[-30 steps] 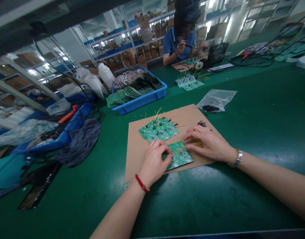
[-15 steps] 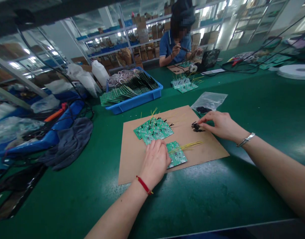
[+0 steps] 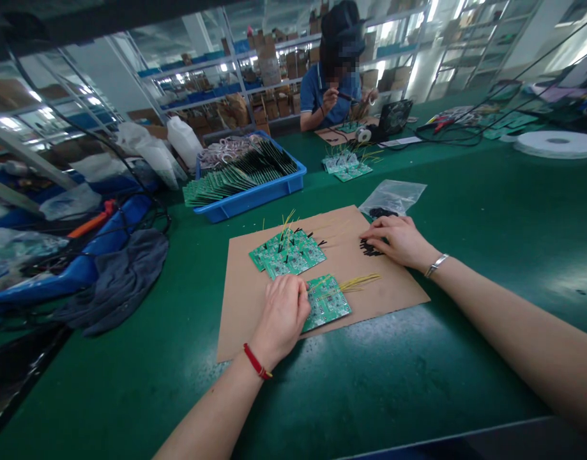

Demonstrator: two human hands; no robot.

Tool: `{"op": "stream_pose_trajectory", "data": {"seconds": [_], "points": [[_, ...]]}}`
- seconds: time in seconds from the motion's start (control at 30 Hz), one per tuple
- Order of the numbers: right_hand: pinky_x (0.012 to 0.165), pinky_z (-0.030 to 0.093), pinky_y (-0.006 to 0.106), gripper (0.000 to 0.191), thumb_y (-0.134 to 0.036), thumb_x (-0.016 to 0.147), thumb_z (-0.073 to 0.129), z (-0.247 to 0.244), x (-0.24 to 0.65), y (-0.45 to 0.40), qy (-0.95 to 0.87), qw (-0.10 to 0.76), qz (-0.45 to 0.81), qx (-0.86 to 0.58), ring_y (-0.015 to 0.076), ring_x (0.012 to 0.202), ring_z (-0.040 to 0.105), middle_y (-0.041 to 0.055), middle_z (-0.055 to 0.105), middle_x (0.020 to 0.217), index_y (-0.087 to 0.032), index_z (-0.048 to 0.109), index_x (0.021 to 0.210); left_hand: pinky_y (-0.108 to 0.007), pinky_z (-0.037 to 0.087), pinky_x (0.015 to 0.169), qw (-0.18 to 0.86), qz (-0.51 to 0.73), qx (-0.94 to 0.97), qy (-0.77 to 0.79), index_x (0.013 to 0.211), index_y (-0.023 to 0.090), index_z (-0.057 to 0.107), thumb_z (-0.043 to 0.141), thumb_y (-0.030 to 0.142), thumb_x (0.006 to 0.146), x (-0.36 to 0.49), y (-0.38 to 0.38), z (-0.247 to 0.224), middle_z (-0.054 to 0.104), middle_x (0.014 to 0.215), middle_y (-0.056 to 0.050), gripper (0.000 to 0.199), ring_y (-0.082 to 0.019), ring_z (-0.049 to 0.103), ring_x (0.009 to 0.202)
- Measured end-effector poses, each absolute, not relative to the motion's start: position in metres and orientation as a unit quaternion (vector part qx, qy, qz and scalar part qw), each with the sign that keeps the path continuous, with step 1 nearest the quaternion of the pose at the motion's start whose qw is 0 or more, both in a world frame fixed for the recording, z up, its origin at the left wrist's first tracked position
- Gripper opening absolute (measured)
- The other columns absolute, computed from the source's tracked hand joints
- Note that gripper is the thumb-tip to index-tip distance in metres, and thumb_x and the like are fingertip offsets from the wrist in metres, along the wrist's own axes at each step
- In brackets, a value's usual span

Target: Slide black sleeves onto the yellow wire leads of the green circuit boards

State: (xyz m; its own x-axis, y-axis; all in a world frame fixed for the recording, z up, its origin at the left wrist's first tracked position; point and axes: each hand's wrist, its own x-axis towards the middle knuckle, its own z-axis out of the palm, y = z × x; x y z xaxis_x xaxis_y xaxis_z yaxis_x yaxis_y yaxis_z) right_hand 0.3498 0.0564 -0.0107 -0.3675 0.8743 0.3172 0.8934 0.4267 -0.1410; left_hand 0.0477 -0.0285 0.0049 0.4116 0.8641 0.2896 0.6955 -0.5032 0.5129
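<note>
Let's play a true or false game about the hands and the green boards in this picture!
1. The left hand is on a green circuit board. True.
2. The right hand is holding a screwdriver. False: its fingers are on small black pieces.
3. The red cord is on the right wrist. False: the red cord is on the left wrist.
4. A blue plastic crate holds rows of green boards. True.
</note>
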Motion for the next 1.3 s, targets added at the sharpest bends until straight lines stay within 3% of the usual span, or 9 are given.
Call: {"op": "stream_pose_trajectory", "data": {"seconds": [0.17,0.47,0.9,1.1,1.3], "points": [[0.079,0.032,0.041,0.023,-0.030,0.087,0.049,-0.006,0.344,0.060,-0.823,0.158,-0.036,-0.544,0.0255,0.090,0.057,0.0070,0.068,0.095,-0.024,0.071,0.086,-0.036,0.039,0.075,0.132,0.241,0.832,0.482,0.078,0.021,0.044,0.038,0.017,0.090,0.050,-0.029,0.006,0.054,0.079,-0.003,0.014,-0.020,0.050,0.080],[0.077,0.031,0.038,0.019,-0.029,0.084,0.049,-0.005,0.341,0.062,-0.823,0.103,-0.031,-0.557,0.0250,0.086,0.058,0.0075,0.067,0.086,-0.019,0.065,0.082,-0.037,0.037,0.083,0.133,0.238,0.840,0.469,0.081,0.021,0.048,0.042,0.019,0.090,0.048,-0.029,0.010,0.056,0.081,-0.001,0.012,-0.019,0.051,0.084],[0.076,0.034,0.037,0.014,-0.022,0.082,0.051,-0.005,0.339,0.062,-0.818,0.144,-0.020,-0.556,0.0236,0.081,0.060,0.0053,0.069,0.080,-0.020,0.065,0.080,-0.038,0.036,0.087,0.184,0.262,0.828,0.461,0.090,0.023,0.055,0.048,0.021,0.091,0.045,-0.031,0.014,0.063,0.089,0.000,0.008,-0.019,0.054,0.090],[0.077,0.040,0.037,0.018,-0.022,0.084,0.050,-0.004,0.339,0.061,-0.816,0.156,0.005,-0.556,0.0240,0.081,0.061,0.0071,0.070,0.083,-0.018,0.065,0.092,-0.041,0.033,0.090,0.148,0.242,0.852,0.440,0.083,0.024,0.060,0.062,0.024,0.084,0.047,-0.031,0.016,0.064,0.082,0.002,0.002,-0.020,0.055,0.089],[0.079,0.045,0.037,0.027,-0.024,0.089,0.044,0.004,0.345,0.056,-0.801,0.249,0.017,-0.544,0.0238,0.089,0.062,0.0085,0.071,0.097,-0.017,0.068,0.099,-0.040,0.035,0.089,0.178,0.257,0.844,0.437,0.085,0.025,0.065,0.054,0.026,0.090,0.044,-0.029,0.017,0.067,0.085,0.001,0.011,-0.018,0.057,0.088]]}}
